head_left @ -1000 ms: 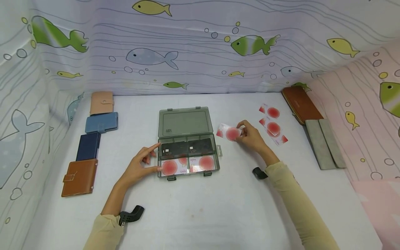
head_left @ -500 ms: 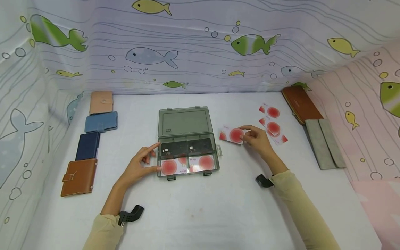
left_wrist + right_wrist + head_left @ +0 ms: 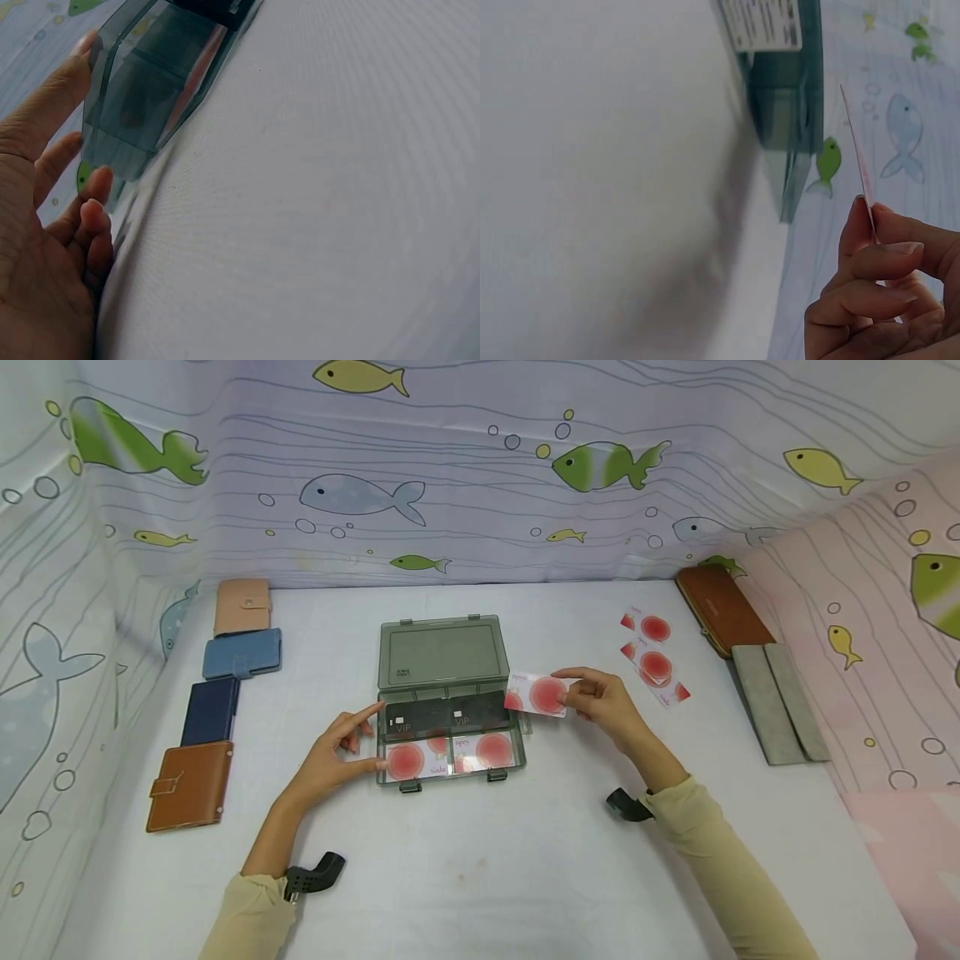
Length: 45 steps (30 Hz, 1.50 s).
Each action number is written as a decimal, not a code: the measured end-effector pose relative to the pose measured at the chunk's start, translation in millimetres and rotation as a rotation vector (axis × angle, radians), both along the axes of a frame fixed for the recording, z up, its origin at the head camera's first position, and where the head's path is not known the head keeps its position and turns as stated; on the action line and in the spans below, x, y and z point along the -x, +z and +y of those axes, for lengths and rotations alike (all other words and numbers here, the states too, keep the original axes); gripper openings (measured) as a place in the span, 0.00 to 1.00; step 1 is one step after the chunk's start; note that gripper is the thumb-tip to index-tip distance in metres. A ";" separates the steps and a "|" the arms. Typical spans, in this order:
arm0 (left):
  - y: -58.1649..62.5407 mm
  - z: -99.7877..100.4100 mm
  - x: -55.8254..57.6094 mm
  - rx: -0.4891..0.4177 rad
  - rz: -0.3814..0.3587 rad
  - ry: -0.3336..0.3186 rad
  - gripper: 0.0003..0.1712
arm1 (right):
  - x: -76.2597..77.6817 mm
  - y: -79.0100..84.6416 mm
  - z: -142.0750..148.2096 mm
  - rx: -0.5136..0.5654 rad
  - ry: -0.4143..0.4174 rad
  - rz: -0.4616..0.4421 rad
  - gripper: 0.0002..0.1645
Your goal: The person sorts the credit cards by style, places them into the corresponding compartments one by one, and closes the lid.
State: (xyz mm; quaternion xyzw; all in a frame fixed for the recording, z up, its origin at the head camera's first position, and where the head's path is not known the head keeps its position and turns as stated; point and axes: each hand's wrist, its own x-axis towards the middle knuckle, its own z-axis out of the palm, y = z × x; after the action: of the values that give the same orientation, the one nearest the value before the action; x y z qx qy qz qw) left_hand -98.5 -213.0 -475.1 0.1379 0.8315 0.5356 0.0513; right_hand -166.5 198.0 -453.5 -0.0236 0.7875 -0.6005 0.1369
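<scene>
An open smoky-green plastic card case (image 3: 450,693) lies on the table with its lid folded back. In its compartments are black VIP cards (image 3: 480,710) and white cards with red circles (image 3: 408,762). My left hand (image 3: 333,760) stays at the case's left side, thumb and index finger spread against its edge; in the left wrist view the hand (image 3: 52,202) shows with the other fingers loosely bent. My right hand (image 3: 606,702) pinches a white card with a red circle (image 3: 534,692) by its right end, above the case's right edge. The right wrist view shows this card (image 3: 860,161) edge-on.
More red-circle cards (image 3: 655,660) lie to the right. Beyond them are a brown wallet (image 3: 723,610) and a grey wallet (image 3: 780,706). Along the left stand a beige wallet (image 3: 242,607), a blue one (image 3: 242,653), a navy one (image 3: 210,712) and a brown one (image 3: 191,787).
The right hand first drew the card slightly rightward, then lifted it and carried it left to the case's right edge. The left hand has kept its place.
</scene>
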 end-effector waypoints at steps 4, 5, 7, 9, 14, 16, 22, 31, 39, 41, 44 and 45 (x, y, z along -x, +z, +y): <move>-0.5 -0.2 -0.3 0.005 -0.001 0.002 0.46 | -5.1 4.9 -14.7 -0.006 0.047 -0.006 0.20; -0.5 -0.3 -0.4 0.005 -0.001 0.002 0.46 | -6.5 5.8 -18.6 -0.006 0.057 -0.011 0.20; -0.6 -0.4 -0.4 0.003 -0.002 0.002 0.46 | -9.2 6.4 -26.0 -0.009 0.078 -0.019 0.20; -0.7 -0.5 -0.3 -0.003 -0.003 0.001 0.46 | -11.8 6.0 -33.0 -0.008 0.101 -0.023 0.20; -1.0 -1.0 0.2 -0.008 0.002 -0.002 0.46 | -17.8 4.1 -48.6 0.003 0.158 -0.024 0.19; -0.9 -1.2 0.1 -0.005 0.003 -0.003 0.46 | -20.0 4.0 -54.0 0.011 0.179 -0.025 0.19; 0.4 -0.9 -0.5 0.000 0.002 -0.009 0.46 | -25.4 2.8 -70.1 0.015 0.234 -0.016 0.19; -0.1 -1.6 0.1 0.005 -0.002 -0.003 0.46 | -32.8 5.1 -101.8 -0.002 0.250 -0.046 0.19; -0.7 -2.6 0.8 0.002 0.007 -0.009 0.46 | -35.6 2.8 -126.0 -0.067 0.274 0.012 0.18; -0.9 -2.8 0.9 0.002 0.007 -0.011 0.46 | -37.8 2.0 -131.1 -0.089 0.285 0.026 0.17; -1.4 -3.0 0.8 -0.003 0.006 -0.010 0.46 | -41.5 0.6 -139.3 -0.134 0.290 0.054 0.17; -1.6 -3.1 0.7 -0.004 0.005 -0.009 0.46 | -42.8 0.1 -142.0 -0.149 0.289 0.064 0.17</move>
State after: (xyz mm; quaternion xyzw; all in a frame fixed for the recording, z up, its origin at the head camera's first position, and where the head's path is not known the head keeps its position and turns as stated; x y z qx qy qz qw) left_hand -99.2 -216.1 -476.7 0.1432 0.8300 0.5366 0.0515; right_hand -123.7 56.0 -453.4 -0.1457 0.8222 -0.5134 0.1981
